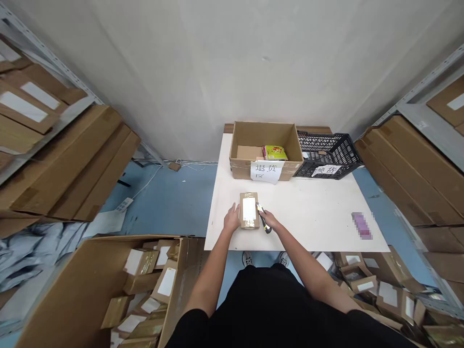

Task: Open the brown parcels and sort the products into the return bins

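Observation:
A small taped cardboard parcel (249, 210) with a white label lies on the white table (311, 212) near its front edge. My left hand (232, 218) rests against the parcel's left side, fingers curved on it. My right hand (270, 221) is closed round a yellow and black utility knife (263, 216), whose tip touches the parcel's right edge.
At the table's back stand an open cardboard box (266, 151) with a paper sign and a few items inside, and a black plastic crate (328, 154). A blurred pink object (361, 225) lies at right. Large boxes of parcels (145, 285) sit on the floor either side; shelves flank both walls.

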`<action>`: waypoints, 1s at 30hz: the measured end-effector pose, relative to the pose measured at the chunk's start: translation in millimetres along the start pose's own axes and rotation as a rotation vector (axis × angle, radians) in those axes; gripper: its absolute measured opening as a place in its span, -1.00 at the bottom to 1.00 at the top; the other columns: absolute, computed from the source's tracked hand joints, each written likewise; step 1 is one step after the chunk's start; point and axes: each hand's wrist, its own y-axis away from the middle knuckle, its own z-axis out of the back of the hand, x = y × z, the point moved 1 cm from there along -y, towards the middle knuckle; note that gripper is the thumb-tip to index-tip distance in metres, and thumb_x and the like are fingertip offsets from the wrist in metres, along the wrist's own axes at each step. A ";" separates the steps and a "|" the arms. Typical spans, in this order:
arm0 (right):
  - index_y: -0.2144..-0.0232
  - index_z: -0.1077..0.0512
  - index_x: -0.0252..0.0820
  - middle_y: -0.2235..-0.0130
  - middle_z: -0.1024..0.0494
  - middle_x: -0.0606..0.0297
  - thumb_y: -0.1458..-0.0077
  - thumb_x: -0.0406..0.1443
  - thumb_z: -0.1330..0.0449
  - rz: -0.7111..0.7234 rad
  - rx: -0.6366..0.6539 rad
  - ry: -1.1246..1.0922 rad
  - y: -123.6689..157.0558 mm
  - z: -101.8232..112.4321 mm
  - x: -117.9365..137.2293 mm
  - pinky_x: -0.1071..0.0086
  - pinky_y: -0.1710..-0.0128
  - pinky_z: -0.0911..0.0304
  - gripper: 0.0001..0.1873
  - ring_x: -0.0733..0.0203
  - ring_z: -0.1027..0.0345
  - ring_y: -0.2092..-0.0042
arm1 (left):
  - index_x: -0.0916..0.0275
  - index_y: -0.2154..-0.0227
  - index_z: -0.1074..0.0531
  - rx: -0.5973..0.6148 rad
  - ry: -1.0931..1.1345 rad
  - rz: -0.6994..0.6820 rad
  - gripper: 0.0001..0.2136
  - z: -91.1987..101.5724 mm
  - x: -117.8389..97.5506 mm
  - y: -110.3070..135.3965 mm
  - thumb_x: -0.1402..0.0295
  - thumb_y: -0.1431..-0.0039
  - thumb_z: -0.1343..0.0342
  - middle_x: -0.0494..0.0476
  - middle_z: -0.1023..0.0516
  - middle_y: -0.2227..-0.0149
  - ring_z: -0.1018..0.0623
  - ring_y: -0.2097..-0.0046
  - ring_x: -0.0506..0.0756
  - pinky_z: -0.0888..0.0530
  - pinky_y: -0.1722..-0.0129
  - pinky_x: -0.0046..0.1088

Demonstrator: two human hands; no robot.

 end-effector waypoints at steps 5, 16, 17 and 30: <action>0.30 -0.38 -0.11 0.15 -0.66 0.19 -0.43 -0.03 -0.01 -0.055 -0.210 0.288 -1.5 -14.0 2.2 0.42 0.18 -0.36 -0.64 0.11 -0.56 0.09 | -0.02 -0.51 -0.03 0.170 -0.084 -0.355 -0.04 27.8 9.6 -40.7 0.35 -0.10 -0.37 0.18 0.12 -0.59 0.05 -0.57 0.34 -0.27 -0.39 -0.11; -0.16 -0.36 -0.06 0.15 -0.70 0.19 -0.43 -0.24 -0.10 0.118 -0.161 0.621 -16.2 12.0 53.8 0.39 0.20 -0.35 -0.70 0.08 -0.61 0.18 | 0.21 -0.51 -0.10 0.084 -0.031 -0.214 -0.07 -39.4 -76.1 -44.7 -0.06 -0.19 -0.32 0.46 -0.04 -0.53 0.00 -0.55 0.43 -0.40 -0.32 0.02; -0.18 -0.36 -0.06 0.10 -0.70 0.15 -0.42 -0.26 -0.10 0.138 -0.155 0.699 -21.8 9.4 60.4 0.37 0.15 -0.35 -0.68 0.04 -0.61 0.09 | 0.22 -0.52 -0.07 0.096 -0.032 -0.196 -0.06 -42.2 -81.9 -43.6 -0.06 -0.21 -0.30 0.47 -0.02 -0.54 0.02 -0.55 0.44 -0.43 -0.29 0.03; -0.34 -0.27 -0.09 -0.10 -0.64 0.04 -0.50 -0.23 0.04 0.104 0.023 1.098 -27.7 1.8 67.4 0.28 0.05 -0.34 -0.55 -0.05 -0.56 -0.09 | 0.05 -0.53 -0.02 0.138 0.163 -0.083 -0.19 -25.5 -81.9 -33.8 -0.01 -0.33 -0.19 0.23 0.09 -0.58 0.09 -0.58 0.26 -0.43 -0.31 -0.15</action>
